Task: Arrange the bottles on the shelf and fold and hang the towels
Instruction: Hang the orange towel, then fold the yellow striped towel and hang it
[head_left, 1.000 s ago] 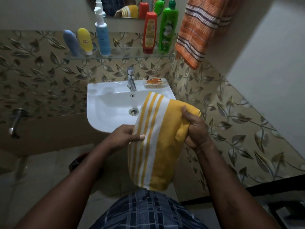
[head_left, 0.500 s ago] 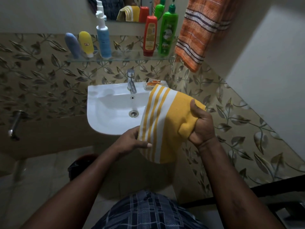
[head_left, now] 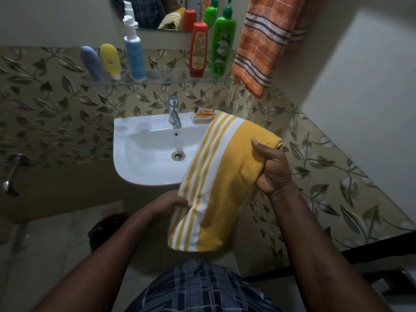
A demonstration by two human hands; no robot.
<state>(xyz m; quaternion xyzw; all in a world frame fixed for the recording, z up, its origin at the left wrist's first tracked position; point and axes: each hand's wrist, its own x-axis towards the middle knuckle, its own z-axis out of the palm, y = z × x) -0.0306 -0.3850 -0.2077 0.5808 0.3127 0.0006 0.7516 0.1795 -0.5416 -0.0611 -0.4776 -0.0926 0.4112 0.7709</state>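
A folded yellow towel with white stripes [head_left: 220, 176] hangs between my hands in front of the sink. My right hand [head_left: 273, 167] grips its upper right edge. My left hand [head_left: 173, 204] pinches its lower left edge. An orange striped towel [head_left: 263, 41] hangs on the wall at the upper right. On the glass shelf [head_left: 162, 78] stand a blue tube [head_left: 91, 63], a yellow tube [head_left: 110, 59], a blue pump bottle [head_left: 134, 55], a red bottle [head_left: 198, 50] and a green bottle [head_left: 222, 45].
A white sink [head_left: 144, 154] with a chrome tap [head_left: 174, 111] sits under the shelf, with a soap dish [head_left: 201, 115] at its back right. A mirror [head_left: 162, 12] is above. A wall tap [head_left: 11, 174] sticks out at the left. A tiled side wall runs along the right.
Both hands have shifted the yellow towel a little right and up; the left hand now pinches its lower left edge instead of lying on the front.
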